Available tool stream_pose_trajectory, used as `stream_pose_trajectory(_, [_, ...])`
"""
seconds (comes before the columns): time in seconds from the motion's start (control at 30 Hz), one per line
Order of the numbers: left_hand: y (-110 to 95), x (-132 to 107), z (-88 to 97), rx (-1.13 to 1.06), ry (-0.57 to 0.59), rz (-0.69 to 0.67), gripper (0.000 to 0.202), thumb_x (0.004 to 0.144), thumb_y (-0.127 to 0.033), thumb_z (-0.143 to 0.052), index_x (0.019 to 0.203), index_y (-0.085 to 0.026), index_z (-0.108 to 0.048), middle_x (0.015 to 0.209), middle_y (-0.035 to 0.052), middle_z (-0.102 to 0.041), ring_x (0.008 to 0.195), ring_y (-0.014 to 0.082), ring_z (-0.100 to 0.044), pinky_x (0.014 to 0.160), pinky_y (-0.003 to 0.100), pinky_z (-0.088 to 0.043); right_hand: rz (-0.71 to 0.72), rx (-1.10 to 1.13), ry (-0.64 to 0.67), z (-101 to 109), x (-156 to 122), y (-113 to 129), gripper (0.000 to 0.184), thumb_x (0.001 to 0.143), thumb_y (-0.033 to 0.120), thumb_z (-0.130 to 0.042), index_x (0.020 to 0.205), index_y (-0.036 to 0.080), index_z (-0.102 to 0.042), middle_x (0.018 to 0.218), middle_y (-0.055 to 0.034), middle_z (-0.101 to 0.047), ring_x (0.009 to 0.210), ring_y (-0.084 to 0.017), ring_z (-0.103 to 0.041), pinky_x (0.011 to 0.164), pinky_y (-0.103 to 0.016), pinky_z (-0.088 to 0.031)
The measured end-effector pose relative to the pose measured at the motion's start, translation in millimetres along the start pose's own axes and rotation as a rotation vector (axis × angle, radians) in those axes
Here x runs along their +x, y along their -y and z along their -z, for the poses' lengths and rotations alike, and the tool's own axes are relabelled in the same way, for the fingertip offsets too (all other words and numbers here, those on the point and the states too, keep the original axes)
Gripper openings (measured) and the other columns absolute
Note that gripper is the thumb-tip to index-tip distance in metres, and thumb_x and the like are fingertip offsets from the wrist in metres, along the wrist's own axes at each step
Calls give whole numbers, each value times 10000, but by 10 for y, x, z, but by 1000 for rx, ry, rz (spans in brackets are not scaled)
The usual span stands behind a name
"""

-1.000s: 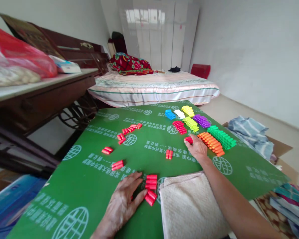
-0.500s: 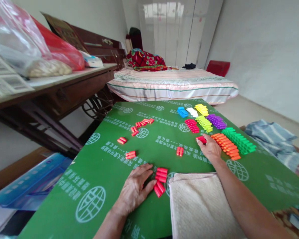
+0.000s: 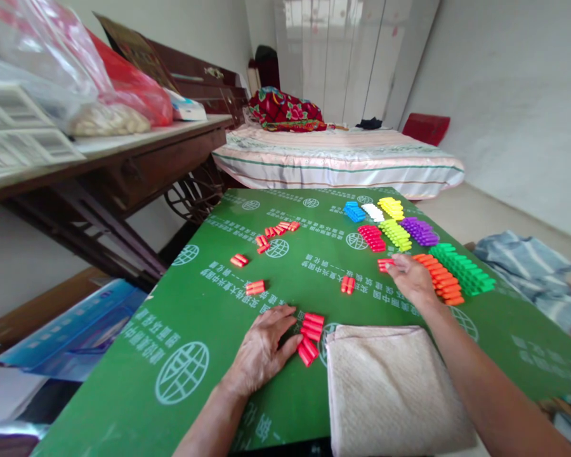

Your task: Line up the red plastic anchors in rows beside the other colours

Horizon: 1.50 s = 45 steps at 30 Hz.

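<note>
My left hand (image 3: 265, 343) lies spread on the green board (image 3: 209, 419), fingers apart and holding nothing. Its thumb tip is beside a small cluster of red plastic tube-shaped pieces (image 3: 313, 327). On the right, thumb and fingers of my right hand (image 3: 410, 279) pinch the near end of a red tube piece (image 3: 385, 264) at the board's surface. That piece sits just below a neat row of red pieces (image 3: 372, 238) and left of the orange row (image 3: 440, 279). A lone red piece (image 3: 347, 284) lies between my hands.
Blue (image 3: 354, 212), white (image 3: 373, 212), yellow (image 3: 391, 207), lime (image 3: 395, 235), purple (image 3: 419, 231) and green (image 3: 462, 270) rows stand at the right. More red pieces (image 3: 254, 287) are scattered left. A folded beige cloth (image 3: 390, 387) covers the front edge.
The view has shifted slightly. My right hand has drawn a little to the right, so more of the red piece shows at its fingertips. My left hand stays in place.
</note>
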<state>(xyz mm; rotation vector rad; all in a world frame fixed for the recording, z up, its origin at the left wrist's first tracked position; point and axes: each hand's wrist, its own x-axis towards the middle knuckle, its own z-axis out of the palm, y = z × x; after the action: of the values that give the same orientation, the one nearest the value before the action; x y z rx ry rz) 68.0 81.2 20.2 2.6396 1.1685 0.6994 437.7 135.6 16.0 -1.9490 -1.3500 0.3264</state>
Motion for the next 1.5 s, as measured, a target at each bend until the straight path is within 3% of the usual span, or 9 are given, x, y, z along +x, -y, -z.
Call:
stream_pose_trajectory(0.07, [-6, -3, 3, -2, 3, 2, 329, 938, -451, -467, 1079, -190, -610, 1246, 83, -590, 1181, 236, -543, 993, 437, -510, 157, -77, 32, 35, -192, 240, 331, 845, 381, -513, 1093, 211, -651, 1062, -68, -708, 932, -204, -659, 833, -338, -511])
stream_pose_trajectory(0.17, [-17, -4, 6, 0, 7, 2, 316, 941, -441, -464, 1067, -191, -611, 1240, 80, -594, 1183, 228, -541, 994, 421, -510, 350, -277, -35, 62, -454, 615, 331, 857, 349, -511, 1102, 183, -660, 1148, -104, -668, 1023, -235, -615, 890, -357, -479])
stream_pose_trajectory(0.3, [-12, -2, 2, 9, -5, -7, 315, 940, -443, -464, 1064, -192, -608, 1239, 75, -596, 1179, 229, -544, 984, 417, -518, 326, -486, -2, 51, -547, 827, 329, 883, 287, -498, 1156, 168, -638, 1164, -121, -651, 1075, -237, -585, 908, -342, -451])
stream_pose_trajectory(0.47, [29, -14, -21, 17, -35, -19, 303, 936, -446, -476, 1070, -208, -609, 1230, 64, -604, 1161, 232, -560, 970, 433, -530, 14, -659, 126, 67, -351, 616, 397, 903, 349, -490, 1250, 174, -570, 1146, -128, -639, 1054, -251, -600, 809, -336, -468])
stream_pose_trajectory(0.57, [47, -12, -34, 17, -49, -30, 306, 931, -451, -487, 1076, -212, -612, 1235, 64, -601, 1161, 226, -561, 967, 409, -533, -48, -689, 134, 64, -221, 505, 458, 920, 458, -442, 1272, 183, -543, 1133, -128, -638, 1047, -261, -603, 793, -341, -467])
stream_pose_trajectory(0.67, [47, 5, -24, 22, -68, -39, 308, 929, -452, -489, 1065, -208, -620, 1227, 67, -606, 1153, 220, -567, 966, 380, -533, -31, -714, 159, 10, -115, 485, 458, 919, 492, -430, 1266, 219, -548, 1112, -117, -640, 1027, -248, -604, 784, -327, -463])
stream_pose_trajectory(0.83, [38, 30, 17, 28, -76, -51, 295, 921, -455, -499, 1050, -227, -633, 1211, 50, -617, 1127, 213, -586, 944, 353, -545, 60, -721, 185, -53, 11, 451, 318, 909, 355, -483, 1181, 268, -620, 1099, -81, -647, 1017, -210, -595, 789, -283, -453])
stream_pose_trajectory(1.1, [61, 21, 4, 27, -90, -41, 280, 911, -464, -518, 1046, -248, -633, 1216, 26, -615, 1132, 197, -582, 941, 320, -543, 97, -635, 198, 92, 48, 162, 283, 876, 236, -509, 1098, 310, -666, 1049, -27, -653, 1012, -181, -597, 757, -255, -454])
stream_pose_trajectory(1.5, [27, 55, 32, 85, -103, -79, 288, 928, -469, -483, 1056, -250, -620, 1204, 15, -621, 1114, 184, -594, 914, 324, -557, 90, -589, 111, 23, 11, 96, 300, 885, 265, -496, 1113, 322, -682, 1090, -12, -661, 1012, -170, -594, 790, -251, -471])
